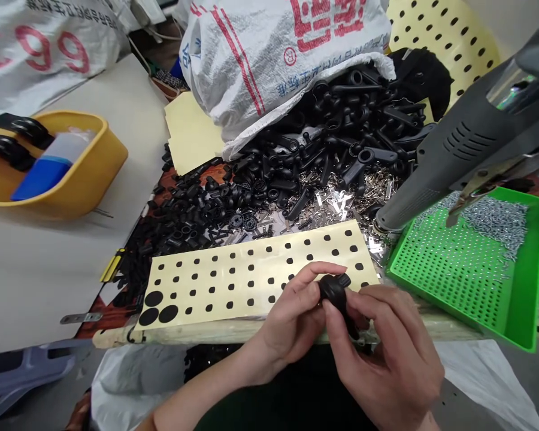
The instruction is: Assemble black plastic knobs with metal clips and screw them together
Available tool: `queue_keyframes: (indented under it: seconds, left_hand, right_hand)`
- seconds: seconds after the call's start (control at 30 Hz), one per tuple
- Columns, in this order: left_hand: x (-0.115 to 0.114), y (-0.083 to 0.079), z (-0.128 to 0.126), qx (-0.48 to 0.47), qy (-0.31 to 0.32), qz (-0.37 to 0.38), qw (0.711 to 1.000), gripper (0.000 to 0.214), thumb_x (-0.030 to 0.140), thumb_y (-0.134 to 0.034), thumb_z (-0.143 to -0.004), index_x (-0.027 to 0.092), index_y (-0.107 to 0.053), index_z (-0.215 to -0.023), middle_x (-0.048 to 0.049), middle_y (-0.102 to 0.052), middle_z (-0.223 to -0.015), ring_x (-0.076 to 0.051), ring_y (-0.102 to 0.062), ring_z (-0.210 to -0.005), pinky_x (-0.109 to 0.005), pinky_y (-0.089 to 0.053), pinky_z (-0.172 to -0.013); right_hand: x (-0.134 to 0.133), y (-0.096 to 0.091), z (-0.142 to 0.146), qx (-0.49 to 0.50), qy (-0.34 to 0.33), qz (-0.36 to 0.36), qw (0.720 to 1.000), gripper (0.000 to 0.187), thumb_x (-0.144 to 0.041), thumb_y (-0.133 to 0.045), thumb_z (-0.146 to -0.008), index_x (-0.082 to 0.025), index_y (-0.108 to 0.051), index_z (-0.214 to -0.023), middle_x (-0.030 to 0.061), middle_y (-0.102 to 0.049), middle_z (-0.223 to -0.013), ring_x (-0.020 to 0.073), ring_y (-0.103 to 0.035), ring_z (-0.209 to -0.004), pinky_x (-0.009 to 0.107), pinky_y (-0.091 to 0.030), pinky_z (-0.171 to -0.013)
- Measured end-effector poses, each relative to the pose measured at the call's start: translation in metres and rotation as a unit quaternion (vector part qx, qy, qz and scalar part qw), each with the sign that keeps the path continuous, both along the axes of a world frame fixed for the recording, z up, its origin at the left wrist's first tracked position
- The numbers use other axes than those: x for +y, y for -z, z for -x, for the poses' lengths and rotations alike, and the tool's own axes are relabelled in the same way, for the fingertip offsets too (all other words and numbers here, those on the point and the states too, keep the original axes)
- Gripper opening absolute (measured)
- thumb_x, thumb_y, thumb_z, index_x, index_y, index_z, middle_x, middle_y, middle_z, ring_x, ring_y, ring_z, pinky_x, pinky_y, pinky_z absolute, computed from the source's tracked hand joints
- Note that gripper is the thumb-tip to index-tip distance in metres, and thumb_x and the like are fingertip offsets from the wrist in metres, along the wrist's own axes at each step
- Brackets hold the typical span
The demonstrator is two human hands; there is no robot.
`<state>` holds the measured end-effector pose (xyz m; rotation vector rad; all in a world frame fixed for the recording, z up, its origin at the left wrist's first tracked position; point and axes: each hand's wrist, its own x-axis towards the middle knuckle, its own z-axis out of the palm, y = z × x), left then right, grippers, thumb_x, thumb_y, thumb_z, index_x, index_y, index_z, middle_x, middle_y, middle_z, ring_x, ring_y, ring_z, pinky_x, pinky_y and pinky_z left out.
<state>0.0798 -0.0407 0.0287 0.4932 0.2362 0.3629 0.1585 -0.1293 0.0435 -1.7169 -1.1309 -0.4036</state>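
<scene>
Left hand [291, 320] curled and right hand [381, 350] pinching between thumb and fingers — small matte-black moulded plastic lever piece [335, 292] gripped between them at 12 o'clock, just above the cream black-dotted sheet [251, 293] — a close, steady two-handed hold.

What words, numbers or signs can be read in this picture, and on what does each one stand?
"99" in large red digits on the left white woven sack, beside a cut-off digit.
"R" in a red circle on the centre white woven sack.
Large red Chinese characters on the centre sack: upside down and cut off, not readable.
Small blue print on the centre sack: too blurred to read.
</scene>
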Motion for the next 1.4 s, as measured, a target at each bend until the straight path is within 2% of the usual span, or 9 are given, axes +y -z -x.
queue_keyframes:
  seconds: [0.07,0.2,0.37,0.67,0.83,1.0,1.2,1.3,1.4]
  left_hand:
    - [0.001,0.000,0.000,0.004,-0.006,0.008,1.000,0.023,0.029,-0.070,-0.083,0.015,-0.071,-0.101,-0.0059,-0.075,-0.077,-0.015,-0.071,-0.068,-0.022,-0.055,-0.068]
    - [0.005,0.002,0.001,0.016,-0.006,0.023,1.000,0.023,0.030,-0.076,-0.076,0.013,-0.072,-0.091,-0.0060,-0.075,-0.074,-0.016,-0.071,-0.063,-0.022,-0.056,-0.062]
    - [0.007,0.006,0.001,0.015,0.023,0.060,0.998,0.025,0.034,-0.072,-0.078,0.015,-0.067,-0.094,-0.0076,-0.074,-0.071,-0.020,-0.071,-0.064,-0.028,-0.055,-0.063]
    - [0.009,0.016,-0.002,0.034,0.050,0.104,0.993,0.030,0.038,-0.071,-0.077,0.016,-0.063,-0.095,-0.0073,-0.071,-0.068,-0.021,-0.068,-0.063,-0.030,-0.050,-0.065]
    - [0.006,0.018,-0.001,0.027,0.051,0.087,0.994,0.029,0.039,-0.068,-0.080,0.016,-0.063,-0.098,-0.0073,-0.072,-0.071,-0.022,-0.069,-0.066,-0.031,-0.052,-0.067]
    - [0.004,0.012,-0.002,0.012,0.033,0.023,0.999,0.028,0.032,-0.075,-0.077,0.014,-0.066,-0.097,-0.0090,-0.074,-0.078,-0.019,-0.071,-0.071,-0.027,-0.053,-0.069]
    - [0.004,0.010,-0.003,-0.009,0.054,0.017,0.998,0.042,0.039,-0.069,-0.083,0.013,-0.065,-0.116,-0.0096,-0.075,-0.087,-0.020,-0.072,-0.077,-0.030,-0.057,-0.074]
    - [0.005,0.014,-0.003,0.000,0.049,0.019,0.999,0.034,0.033,-0.075,-0.079,0.013,-0.069,-0.106,-0.0076,-0.075,-0.082,-0.018,-0.072,-0.071,-0.026,-0.058,-0.069]
    - [0.005,0.019,-0.003,0.003,0.048,0.018,0.999,0.029,0.034,-0.076,-0.078,0.013,-0.070,-0.097,-0.0077,-0.074,-0.075,-0.018,-0.072,-0.066,-0.026,-0.059,-0.064]
  right_hand:
    - [-0.001,0.000,0.000,-0.005,-0.015,0.005,1.000,0.018,-0.009,-0.071,-0.077,-0.015,-0.060,-0.089,0.0049,-0.062,-0.076,0.0154,-0.059,-0.070,0.031,-0.050,-0.065]
    - [-0.002,0.001,0.000,-0.015,-0.040,0.007,0.999,0.015,-0.010,-0.071,-0.077,-0.014,-0.060,-0.086,0.0040,-0.062,-0.074,0.0145,-0.060,-0.070,0.030,-0.050,-0.065]
    - [-0.002,0.005,-0.003,0.012,-0.073,0.014,0.997,0.016,-0.015,-0.069,-0.081,-0.015,-0.060,-0.094,0.0027,-0.061,-0.074,0.0145,-0.059,-0.070,0.031,-0.051,-0.064]
    - [-0.002,0.006,-0.003,0.034,-0.065,0.048,0.996,0.019,-0.015,-0.070,-0.080,-0.016,-0.059,-0.095,0.0029,-0.061,-0.075,0.0154,-0.059,-0.074,0.031,-0.051,-0.068]
    - [-0.003,0.005,-0.002,0.040,-0.046,0.046,0.997,0.018,-0.016,-0.073,-0.078,-0.016,-0.059,-0.088,0.0020,-0.060,-0.072,0.0140,-0.059,-0.070,0.029,-0.050,-0.066]
    - [-0.005,0.005,-0.001,0.018,-0.004,0.029,0.999,0.018,-0.011,-0.072,-0.075,-0.015,-0.058,-0.085,0.0021,-0.059,-0.072,0.0132,-0.058,-0.067,0.029,-0.049,-0.065]
    - [-0.010,0.005,0.000,0.037,0.024,0.031,0.999,0.019,-0.014,-0.072,-0.074,-0.018,-0.057,-0.085,-0.0011,-0.057,-0.069,0.0110,-0.056,-0.063,0.025,-0.048,-0.058]
    - [-0.010,0.004,0.000,0.034,0.015,0.040,0.999,0.017,-0.015,-0.071,-0.075,-0.018,-0.056,-0.084,-0.0013,-0.057,-0.068,0.0099,-0.054,-0.060,0.024,-0.047,-0.056]
    - [-0.007,0.002,0.001,0.028,0.011,0.034,0.999,0.016,-0.015,-0.069,-0.077,-0.019,-0.055,-0.082,-0.0021,-0.056,-0.066,0.0109,-0.054,-0.060,0.025,-0.047,-0.057]
